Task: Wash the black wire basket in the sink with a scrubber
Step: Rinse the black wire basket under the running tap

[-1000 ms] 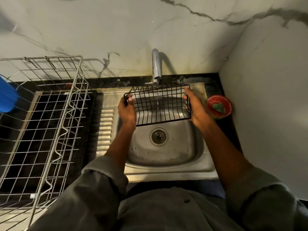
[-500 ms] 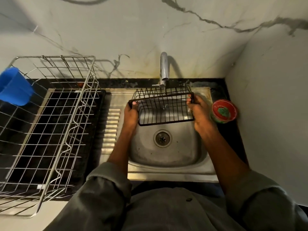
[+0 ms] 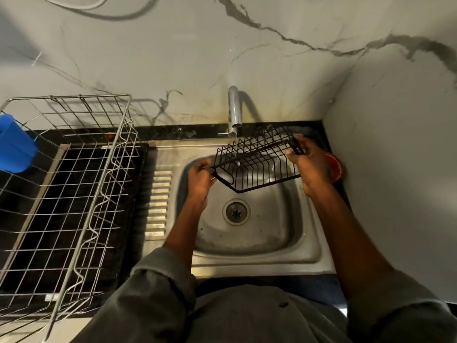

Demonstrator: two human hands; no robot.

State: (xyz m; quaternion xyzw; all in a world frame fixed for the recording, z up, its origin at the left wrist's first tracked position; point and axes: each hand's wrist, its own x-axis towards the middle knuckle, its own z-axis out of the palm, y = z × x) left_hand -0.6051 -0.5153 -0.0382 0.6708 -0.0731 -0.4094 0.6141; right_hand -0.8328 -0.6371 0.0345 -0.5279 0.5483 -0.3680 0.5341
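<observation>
Black wire basket (image 3: 257, 164): held tilted over the steel sink (image 3: 249, 258), upper centre-right of the frame, beneath the spout of the chrome tap (image 3: 233, 111); a thin stream of water is seen falling onto its wires. Left hand (image 3: 201, 180): fingers curled round the basket's lower left end. Right hand (image 3: 309, 164): fingers wrapped round the raised right end. Drain (image 3: 236, 211): seen below the basket, in the sink's middle. Red bowl (image 3: 335, 167): partly hidden behind the right hand, at the right edge of the counter. Silver wire dish rack (image 3: 66, 194): placed at the left of the frame, with a blue container (image 3: 14, 144) at its far left.
</observation>
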